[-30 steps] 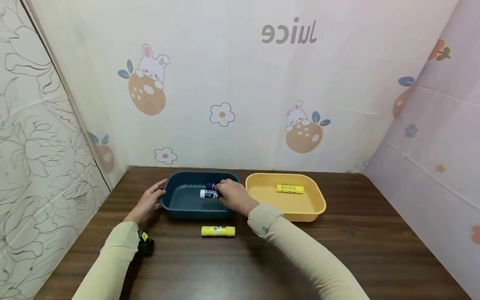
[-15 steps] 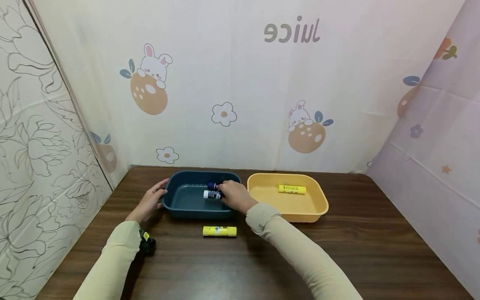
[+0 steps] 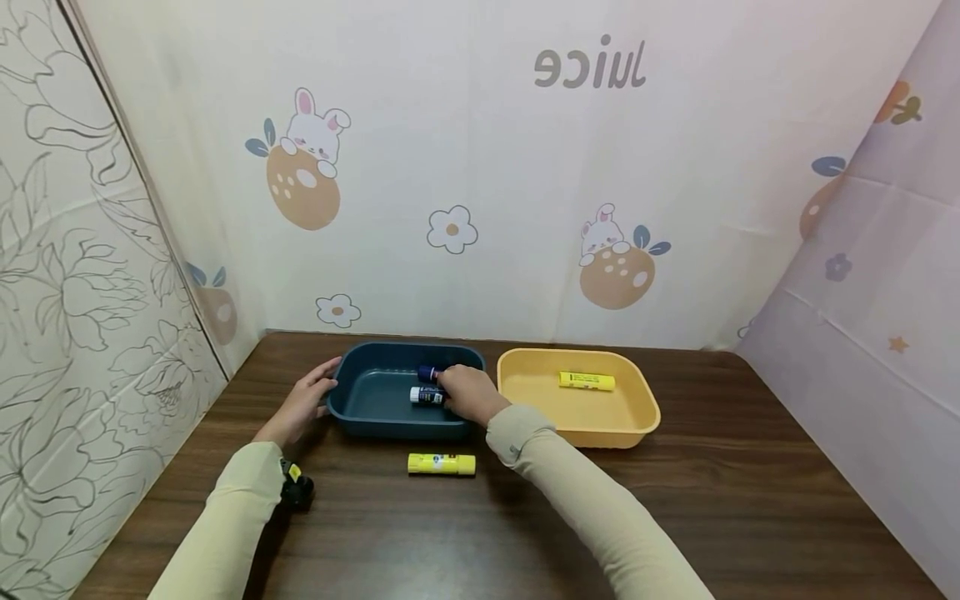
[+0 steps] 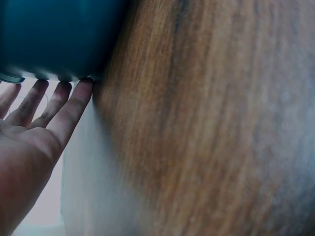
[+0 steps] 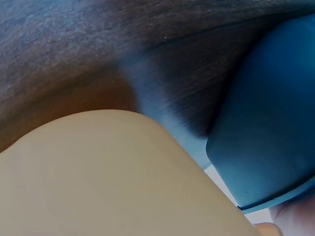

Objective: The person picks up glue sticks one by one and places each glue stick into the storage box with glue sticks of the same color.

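My left hand (image 3: 303,402) rests at the left end of the blue tray (image 3: 405,428). In the left wrist view its extended fingers (image 4: 69,113) touch the tray's outer wall. Over the right side of that tray, my right hand (image 3: 471,393) has its fingers curled at the right end of a white-capped glue stick (image 3: 426,396) with a dark label. Just behind it lies a glue stick with a dark purple cap (image 3: 429,373), its right part hidden by the hand. In the right wrist view, only a bit of the hand (image 5: 293,216) shows past the tray rim.
To the right stands a yellow tray (image 3: 577,436) with a yellow glue stick (image 3: 587,381) inside. Another yellow glue stick (image 3: 442,464) lies on the wooden table (image 3: 420,542) in front of the blue tray. A patterned curtain (image 3: 510,167) hangs behind.
The white-capped glue stick has shifted slightly to the right and toward the tray's front, with my right hand moving a little the same way. My left hand keeps its place at the tray.
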Tool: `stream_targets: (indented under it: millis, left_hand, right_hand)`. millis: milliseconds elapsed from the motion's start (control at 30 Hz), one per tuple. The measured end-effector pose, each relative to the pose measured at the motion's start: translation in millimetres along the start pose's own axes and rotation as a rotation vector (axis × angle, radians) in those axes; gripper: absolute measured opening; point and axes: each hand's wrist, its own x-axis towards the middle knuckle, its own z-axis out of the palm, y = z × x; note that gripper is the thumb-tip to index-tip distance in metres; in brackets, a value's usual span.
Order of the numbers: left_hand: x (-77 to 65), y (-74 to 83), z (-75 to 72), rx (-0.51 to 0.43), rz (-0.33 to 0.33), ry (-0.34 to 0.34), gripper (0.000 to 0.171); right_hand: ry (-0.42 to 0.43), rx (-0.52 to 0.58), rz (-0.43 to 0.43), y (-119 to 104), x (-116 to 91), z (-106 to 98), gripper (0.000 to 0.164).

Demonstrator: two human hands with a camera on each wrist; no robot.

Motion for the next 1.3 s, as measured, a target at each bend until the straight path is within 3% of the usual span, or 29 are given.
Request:
stream_targets:
  millis: [467,800,1000,1300]
  left_hand:
    - [-2.4,2.1,1.4,0.001,0.015,-0.003,0.055]
    - [-3.6,1.0,0.0,0.005,0.022,-0.005,0.055]
    - [-2.9,0.1,-0.8,-0.004,0.018,-0.009,0.055]
    - [-3.0,1.8,0.0,-0.013,0.013,-0.014,0.056]
  right_hand:
    - [-0.070,-0.034,0.058,1,7,4,0.021]
    - [-0.048,-0.011,0.047,9,6,-4,0.029]
    - [-0.043,0.034,0.012,15,-9,-24,0.037]
    - [0.083,0.104,-0.062,23,-49,-50,0.033]
